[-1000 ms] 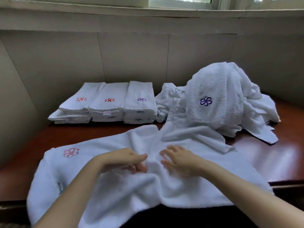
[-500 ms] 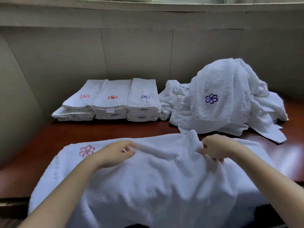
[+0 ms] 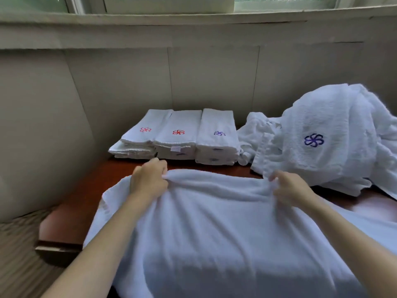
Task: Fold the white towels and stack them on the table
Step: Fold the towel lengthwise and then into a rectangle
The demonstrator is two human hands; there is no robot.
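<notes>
Pinching the towel (image 3: 214, 222) edge, both hands' fingers (image 3: 160, 166) clamped on it, carrying a fold toward the stacks (image 3: 178, 136).

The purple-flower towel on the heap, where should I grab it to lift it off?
Pinch the purple-flower towel atop its dome, above the logo, coming from above. It drapes over the heap as the top layer, its edges lost among other folds, so that likely lifts it alone.
</notes>
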